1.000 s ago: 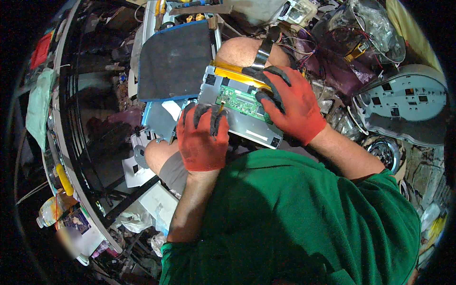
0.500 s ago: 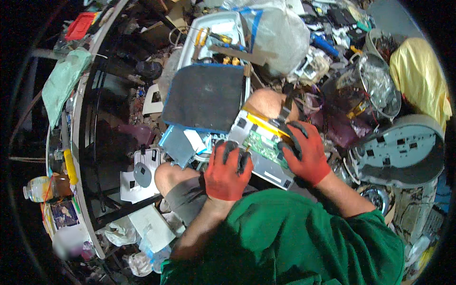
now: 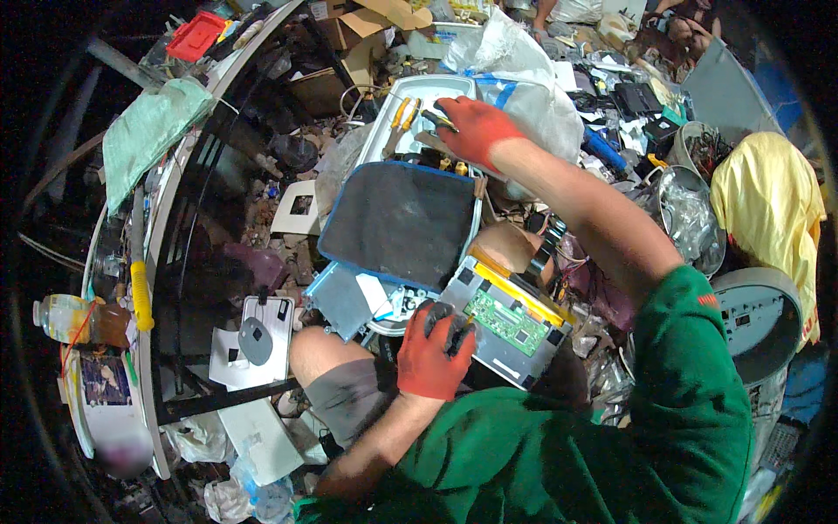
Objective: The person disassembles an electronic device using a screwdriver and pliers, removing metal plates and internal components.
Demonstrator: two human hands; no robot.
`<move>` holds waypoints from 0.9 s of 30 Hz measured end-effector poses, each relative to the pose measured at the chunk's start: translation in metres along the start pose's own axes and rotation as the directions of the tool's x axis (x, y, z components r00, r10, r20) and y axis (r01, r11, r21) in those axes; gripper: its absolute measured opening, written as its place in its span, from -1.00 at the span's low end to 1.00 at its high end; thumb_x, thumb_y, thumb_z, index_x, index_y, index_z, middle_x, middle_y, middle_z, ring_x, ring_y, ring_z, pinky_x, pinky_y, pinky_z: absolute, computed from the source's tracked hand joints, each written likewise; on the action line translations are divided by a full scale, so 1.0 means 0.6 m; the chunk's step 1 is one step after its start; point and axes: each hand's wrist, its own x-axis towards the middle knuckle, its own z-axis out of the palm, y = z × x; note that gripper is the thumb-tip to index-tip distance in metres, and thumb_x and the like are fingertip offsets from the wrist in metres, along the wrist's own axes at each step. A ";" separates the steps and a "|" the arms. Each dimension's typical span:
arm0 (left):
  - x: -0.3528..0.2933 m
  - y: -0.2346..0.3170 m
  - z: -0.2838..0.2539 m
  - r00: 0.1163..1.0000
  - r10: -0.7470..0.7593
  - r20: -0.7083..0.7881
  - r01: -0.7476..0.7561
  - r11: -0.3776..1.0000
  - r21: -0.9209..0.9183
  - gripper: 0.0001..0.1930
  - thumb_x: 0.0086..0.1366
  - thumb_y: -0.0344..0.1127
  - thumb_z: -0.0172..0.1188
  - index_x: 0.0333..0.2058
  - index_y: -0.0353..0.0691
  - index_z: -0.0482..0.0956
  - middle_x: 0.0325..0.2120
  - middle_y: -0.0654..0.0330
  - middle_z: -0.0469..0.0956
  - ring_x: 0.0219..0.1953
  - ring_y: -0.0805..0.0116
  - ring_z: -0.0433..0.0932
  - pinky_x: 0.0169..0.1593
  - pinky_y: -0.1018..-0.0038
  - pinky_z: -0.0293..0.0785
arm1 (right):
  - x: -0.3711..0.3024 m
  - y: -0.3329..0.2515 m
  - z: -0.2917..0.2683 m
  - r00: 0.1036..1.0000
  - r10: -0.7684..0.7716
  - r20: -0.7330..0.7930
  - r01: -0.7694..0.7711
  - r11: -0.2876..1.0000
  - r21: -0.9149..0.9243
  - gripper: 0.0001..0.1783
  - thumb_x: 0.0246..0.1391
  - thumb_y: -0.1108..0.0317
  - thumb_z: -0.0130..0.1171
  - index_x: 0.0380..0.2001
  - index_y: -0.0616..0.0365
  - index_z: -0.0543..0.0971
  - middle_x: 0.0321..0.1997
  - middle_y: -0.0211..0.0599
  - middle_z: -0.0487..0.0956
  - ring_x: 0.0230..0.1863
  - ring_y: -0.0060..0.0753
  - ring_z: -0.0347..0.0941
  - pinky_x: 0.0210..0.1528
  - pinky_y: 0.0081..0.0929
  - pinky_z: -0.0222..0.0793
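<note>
A flat display panel (image 3: 502, 360) with a green circuit board (image 3: 506, 321) and a yellow strip along its far side lies across my lap. My left hand (image 3: 434, 356), in a red glove with dark fingertips, is closed on the panel's left edge. My right hand (image 3: 480, 133), gloved alike, is stretched forward over a white tray (image 3: 377, 140) of tools. Its fingers are curled at the tools there; what they grip is hidden. Beside them lie pliers (image 3: 402, 115) with orange-yellow handles. Nearer me, a dark mat (image 3: 393, 223) with a blue border covers part of the tray.
A metal plate (image 3: 339, 295) sits by my left knee. Left is a rack with a yellow-handled tool (image 3: 140, 295) and a bottle (image 3: 83, 321). Right are buckets of scrap (image 3: 690, 205), a yellow cloth (image 3: 759, 210) and a grey round housing (image 3: 759, 323). Behind the tray stands a white sack (image 3: 524, 79).
My right hand has left the panel's right side and moved forward to the tool tray. My left hand stays on the panel. The view has shifted, showing more of the far floor.
</note>
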 end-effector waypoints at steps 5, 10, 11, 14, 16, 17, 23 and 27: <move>0.000 0.000 -0.009 0.998 -0.066 0.012 0.067 0.996 -0.064 -0.52 0.03 -0.21 0.44 -0.07 -0.28 0.59 0.09 -0.14 0.42 0.14 -0.18 0.41 0.21 0.07 0.35 | 0.135 0.021 0.126 0.962 0.233 0.140 -0.206 0.961 -0.183 -0.47 0.13 0.03 0.15 0.12 0.03 0.45 0.14 -0.12 0.53 0.20 -0.01 0.44 0.17 -0.08 0.42; -0.003 -0.013 -0.014 0.986 -0.155 0.067 0.162 0.981 -0.111 -0.49 0.03 -0.21 0.45 -0.06 -0.31 0.57 0.11 -0.17 0.36 0.16 -0.19 0.36 0.23 0.07 0.32 | 0.176 0.029 0.212 0.950 0.216 0.225 -0.091 0.882 -0.462 -0.52 0.07 0.07 0.16 0.07 -0.10 0.52 0.12 -0.17 0.55 0.16 -0.04 0.48 0.12 -0.08 0.46; 0.001 -0.017 -0.011 0.992 -0.119 0.044 0.124 0.982 -0.141 -0.49 0.02 -0.22 0.45 -0.06 -0.31 0.58 0.12 -0.18 0.35 0.17 -0.20 0.36 0.23 0.07 0.32 | 0.183 0.046 0.216 0.968 0.210 0.139 -0.139 0.905 -0.402 -0.55 0.07 0.09 0.15 0.05 -0.09 0.54 0.12 -0.16 0.56 0.15 -0.02 0.49 0.12 -0.06 0.46; -0.001 -0.024 -0.009 0.994 -0.111 0.017 0.112 0.977 -0.183 -0.50 0.02 -0.22 0.45 -0.06 -0.31 0.58 0.14 -0.19 0.35 0.19 -0.20 0.36 0.24 0.08 0.31 | 0.182 0.044 0.204 0.978 0.200 0.054 -0.186 0.961 -0.206 -0.62 0.15 0.16 0.15 0.02 -0.01 0.56 0.11 -0.20 0.58 0.13 -0.12 0.51 0.08 -0.18 0.48; 0.005 -0.017 0.000 0.987 -0.150 0.048 0.157 0.961 -0.227 -0.51 0.01 -0.22 0.45 -0.08 -0.28 0.60 0.12 -0.13 0.38 0.16 -0.13 0.39 0.23 0.12 0.32 | 0.176 0.088 0.168 0.997 0.023 -0.074 -0.023 1.000 0.006 -0.55 0.16 0.12 0.08 0.00 0.19 0.53 0.00 0.15 0.58 0.09 0.19 0.48 0.12 -0.06 0.41; 0.000 -0.024 -0.001 0.977 -0.207 0.058 0.215 0.952 -0.217 -0.52 0.01 -0.21 0.45 -0.08 -0.28 0.60 0.10 -0.10 0.40 0.15 -0.08 0.40 0.23 0.15 0.33 | 0.159 0.047 0.150 0.998 0.033 -0.047 -0.026 0.990 0.138 -0.55 0.17 0.12 0.08 0.03 0.16 0.52 -0.01 0.15 0.59 0.09 0.20 0.49 0.11 -0.06 0.42; 0.000 -0.029 0.006 0.977 -0.193 0.087 0.211 0.926 -0.313 -0.52 -0.02 -0.23 0.46 -0.08 -0.22 0.61 0.07 -0.09 0.42 0.14 -0.09 0.41 0.22 0.15 0.34 | -0.086 -0.005 -0.060 0.983 0.044 0.181 -0.137 0.829 0.542 -0.55 0.27 0.17 0.12 0.18 0.04 0.49 0.05 -0.27 0.61 0.07 -0.35 0.52 0.05 -0.36 0.48; -0.009 -0.027 0.004 0.980 -0.192 0.052 0.199 0.933 -0.301 -0.50 -0.03 -0.29 0.46 -0.06 -0.24 0.60 0.06 -0.06 0.41 0.13 -0.04 0.41 0.23 0.15 0.33 | -0.356 -0.095 -0.149 0.917 -0.060 0.394 -0.132 0.886 0.444 -0.41 0.17 0.18 0.19 0.25 0.14 0.43 0.02 0.14 0.60 0.04 0.06 0.58 0.12 -0.13 0.44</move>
